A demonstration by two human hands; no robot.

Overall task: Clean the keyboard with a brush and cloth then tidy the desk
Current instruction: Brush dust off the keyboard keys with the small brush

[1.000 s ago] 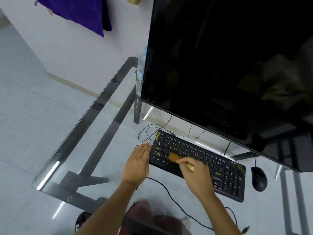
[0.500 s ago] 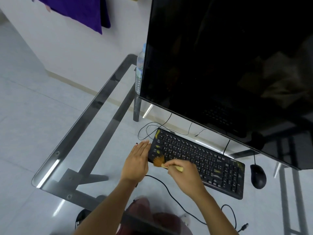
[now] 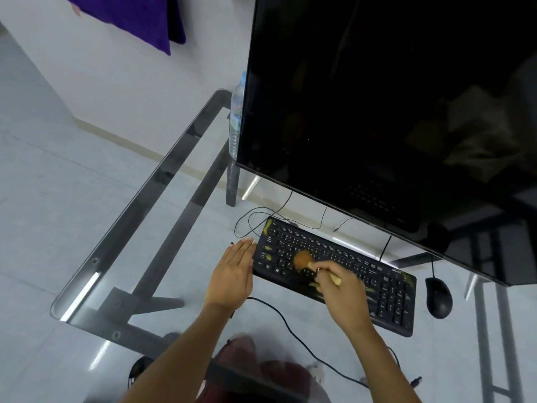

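A black keyboard (image 3: 386, 289) with yellowish smears lies slanted on the glass desk (image 3: 139, 216). My right hand (image 3: 341, 292) grips a small brush (image 3: 303, 260) by its pale handle; the orange-brown bristles press on the keys in the keyboard's left half. My left hand (image 3: 232, 274) lies flat, fingers together, against the keyboard's left end. No cloth is in view.
A large dark monitor (image 3: 392, 112) hangs over the keyboard's far side. A black mouse (image 3: 438, 298) sits right of the keyboard. A water bottle (image 3: 236, 117) stands behind the monitor's left edge. Cables (image 3: 290, 327) run across the glass. Purple fabric (image 3: 139, 18) hangs on the wall.
The brush swept left to the keyboard's left edge, then came back right onto the keys. My left hand has stayed at the keyboard's left end.
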